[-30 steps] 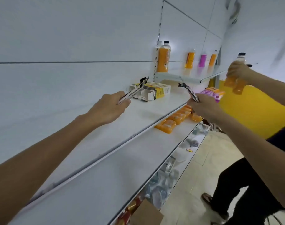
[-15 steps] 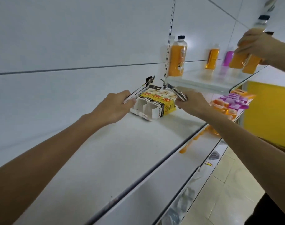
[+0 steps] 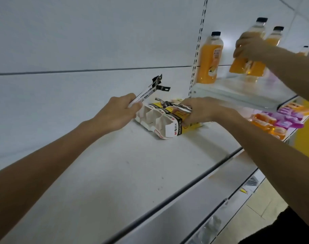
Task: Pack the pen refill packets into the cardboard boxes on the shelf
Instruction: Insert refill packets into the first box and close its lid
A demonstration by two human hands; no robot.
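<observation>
One refill packet (image 3: pixel 178 107) lower, over boxes (image 3: pixel 168 123)

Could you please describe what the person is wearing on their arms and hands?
No gloves, watch or rings are visible on the left hand or the right hand. No sleeves show either: both arms are bare to the frame edge.

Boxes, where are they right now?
In the head view, the boxes lie mid-frame on the white shelf, between the left hand and the right hand, each gripping packets, below-left of the orange bottle.
</observation>
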